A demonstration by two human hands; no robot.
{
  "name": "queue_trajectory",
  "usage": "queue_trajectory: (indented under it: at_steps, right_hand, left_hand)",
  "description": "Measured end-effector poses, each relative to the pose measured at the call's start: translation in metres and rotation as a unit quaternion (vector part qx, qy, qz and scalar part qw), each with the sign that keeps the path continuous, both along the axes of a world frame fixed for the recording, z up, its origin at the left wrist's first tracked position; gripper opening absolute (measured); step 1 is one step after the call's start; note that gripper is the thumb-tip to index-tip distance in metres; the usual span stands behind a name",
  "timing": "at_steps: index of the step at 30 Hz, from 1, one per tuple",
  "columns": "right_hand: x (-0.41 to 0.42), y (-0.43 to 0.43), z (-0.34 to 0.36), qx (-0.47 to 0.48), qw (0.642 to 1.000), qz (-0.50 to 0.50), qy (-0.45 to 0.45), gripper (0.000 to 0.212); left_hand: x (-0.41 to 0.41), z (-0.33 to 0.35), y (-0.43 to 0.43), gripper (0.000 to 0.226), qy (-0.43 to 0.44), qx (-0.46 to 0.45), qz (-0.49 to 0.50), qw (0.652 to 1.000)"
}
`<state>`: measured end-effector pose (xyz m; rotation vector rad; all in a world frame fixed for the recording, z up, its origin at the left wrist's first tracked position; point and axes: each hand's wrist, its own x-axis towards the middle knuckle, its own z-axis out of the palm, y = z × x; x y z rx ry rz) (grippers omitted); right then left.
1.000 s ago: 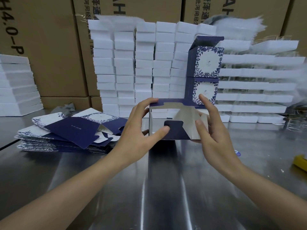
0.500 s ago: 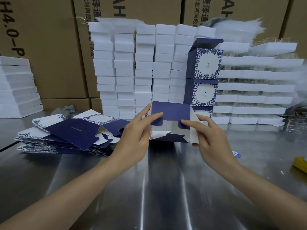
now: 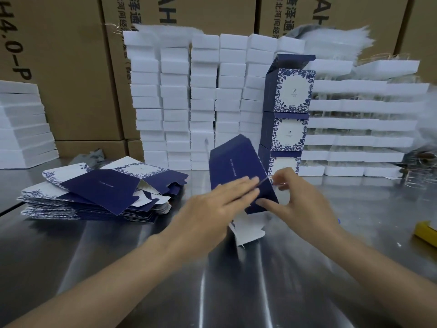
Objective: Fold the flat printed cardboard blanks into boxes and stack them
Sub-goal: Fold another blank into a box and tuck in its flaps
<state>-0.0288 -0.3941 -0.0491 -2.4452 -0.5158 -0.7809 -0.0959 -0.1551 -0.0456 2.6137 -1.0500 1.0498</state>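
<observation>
One half-folded box (image 3: 234,166): left hand (image 3: 212,209) flat against navy panel, right hand (image 3: 300,200) pinching corner; square the creases, tuck white flap (image 3: 248,230).

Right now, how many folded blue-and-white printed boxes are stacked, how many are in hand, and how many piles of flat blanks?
Folded blue-and-white printed cardboard boxes stacked: 3 (top box, middle box, bottom box)
Part-folded navy cardboard box, left hand pressing it, right hand gripping it: 1
Pile of flat printed cardboard blanks: 1
Total: 5
</observation>
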Motion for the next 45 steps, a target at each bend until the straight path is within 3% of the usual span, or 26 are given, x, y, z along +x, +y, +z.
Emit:
queue_trajectory:
  at_steps: [3, 8, 13, 15, 19, 22, 27, 32, 35, 37, 39, 41, 43, 45]
  right_hand:
    - [-0.005, -0.001, 0.007, -0.133, 0.991, -0.024, -0.014, 0.062]
    - [-0.006, 0.007, 0.005, -0.177, 0.983, -0.028, 0.049, 0.028]
    - [-0.007, 0.010, 0.004, 0.078, 0.990, 0.055, 0.107, 0.029]
    - [-0.009, 0.014, 0.001, 0.193, 0.960, 0.098, 0.176, 0.026]
    - [-0.015, 0.026, -0.005, 0.369, 0.864, 0.116, 0.321, 0.024]
    - [-0.018, 0.034, -0.007, 0.438, 0.797, 0.124, 0.398, 0.028]
    - [-0.028, 0.042, -0.011, 0.455, 0.690, 0.198, 0.527, 0.030]
    - [-0.031, 0.049, -0.018, 0.538, 0.689, 0.206, 0.440, 0.021]
    - [-0.029, 0.048, -0.014, 0.580, 0.688, 0.194, 0.390, 0.020]
    - [-0.031, 0.046, -0.008, 0.588, 0.688, 0.200, 0.375, 0.021]
    - [-0.034, 0.046, -0.005, 0.582, 0.690, 0.212, 0.373, 0.026]
    - [-0.038, 0.049, -0.005, 0.566, 0.694, 0.223, 0.386, 0.030]
    - [-0.042, 0.053, -0.009, 0.542, 0.698, 0.237, 0.403, 0.032]
    - [-0.046, 0.056, -0.015, 0.514, 0.705, 0.249, 0.420, 0.033]
  left_hand:
    - [-0.006, 0.002, -0.009, 0.055, -0.104, 0.091, -0.030, 0.990]
    - [-0.013, 0.008, -0.014, 0.036, -0.206, 0.175, -0.053, 0.961]
    - [-0.022, 0.007, -0.027, 0.023, -0.219, 0.089, -0.102, 0.966]
    - [-0.025, 0.005, -0.028, 0.027, -0.193, 0.087, -0.113, 0.971]
    - [-0.022, 0.004, -0.026, 0.027, -0.208, 0.070, -0.073, 0.973]
    - [-0.013, 0.007, -0.018, 0.025, -0.266, 0.073, 0.004, 0.961]
    - [0.006, 0.011, 0.000, 0.022, -0.289, 0.073, 0.095, 0.950]
    - [0.023, -0.005, 0.008, 0.039, -0.246, -0.011, 0.076, 0.966]
    - [0.025, -0.009, 0.010, 0.079, -0.197, -0.110, 0.051, 0.973]
    - [0.022, -0.012, 0.004, 0.099, -0.109, -0.233, 0.044, 0.965]
    - [0.018, -0.012, -0.007, 0.116, 0.052, -0.389, 0.027, 0.919]
    - [0.015, -0.015, -0.018, 0.124, 0.222, -0.484, 0.009, 0.846]
    - [0.016, -0.022, -0.027, 0.097, 0.362, -0.516, -0.016, 0.776]
    - [0.017, -0.032, -0.036, 0.058, 0.427, -0.555, -0.025, 0.713]
